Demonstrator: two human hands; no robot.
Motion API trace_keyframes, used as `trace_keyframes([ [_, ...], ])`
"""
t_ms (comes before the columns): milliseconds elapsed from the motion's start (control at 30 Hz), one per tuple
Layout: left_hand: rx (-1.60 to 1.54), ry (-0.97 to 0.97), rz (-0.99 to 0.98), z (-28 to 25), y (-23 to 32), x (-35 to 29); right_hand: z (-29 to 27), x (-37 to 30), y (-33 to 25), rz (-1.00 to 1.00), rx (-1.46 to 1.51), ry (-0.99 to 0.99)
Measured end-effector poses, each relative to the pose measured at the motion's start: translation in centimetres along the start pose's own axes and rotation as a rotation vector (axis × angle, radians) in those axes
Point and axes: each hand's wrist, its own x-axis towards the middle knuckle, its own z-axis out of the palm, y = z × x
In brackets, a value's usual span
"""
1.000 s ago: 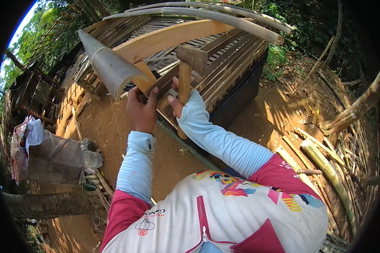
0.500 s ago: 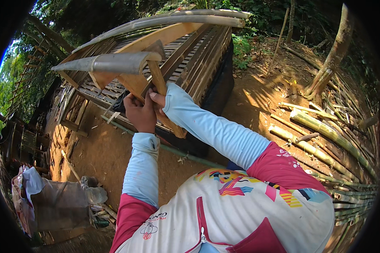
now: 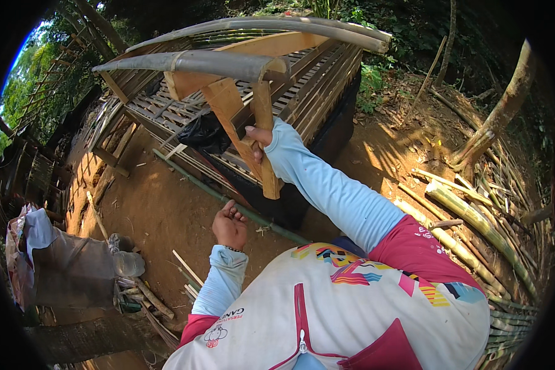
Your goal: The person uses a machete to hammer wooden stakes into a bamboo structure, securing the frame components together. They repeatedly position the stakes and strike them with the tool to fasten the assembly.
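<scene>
My right hand [image 3: 262,140] is wrapped round an upright wooden post [image 3: 270,176] at the near corner of a slatted bamboo frame [image 3: 302,86]. A second flat board [image 3: 226,102] slants down behind the post and passes close to my fingers. Across the tops of these pieces lies a thick grey bamboo pole [image 3: 191,63]. My left hand [image 3: 230,228] is apart from the frame, lower and nearer my body, with its fingers curled in. Whatever those fingers hold, if anything, is too small to make out.
A black plastic bag [image 3: 205,134] hangs on the frame's near side. One green bamboo pole [image 3: 259,217] lies along the ground before it. Cut bamboo [image 3: 468,206] is piled at right, beside a tree trunk [image 3: 499,111]. A sheet-covered bundle [image 3: 74,268] is at lower left.
My left hand has come away from the post and dropped back toward my body. My right hand stays on the post. The view has shifted slightly, revealing the black bag more fully.
</scene>
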Motion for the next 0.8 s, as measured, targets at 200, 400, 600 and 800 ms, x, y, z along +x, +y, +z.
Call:
trace_keyframes([
  [200,-0.031,0.171,-0.194,-11.6,-7.1,-2.7,-0.1,-0.1,0.2,0.061,0.050,-0.027],
  [400,-0.087,-0.015,-0.083,-9.9,-4.8,-4.3,0.7,-0.4,-0.3,0.032,0.060,-0.029],
  [600,-0.249,-0.204,-0.008,-8.3,-1.5,-3.8,1.2,-0.9,-0.8,0.037,0.062,0.006],
  [800,-0.273,-0.127,0.050,-9.2,-1.5,-4.5,1.9,-1.2,-0.7,0.014,0.071,0.019],
])
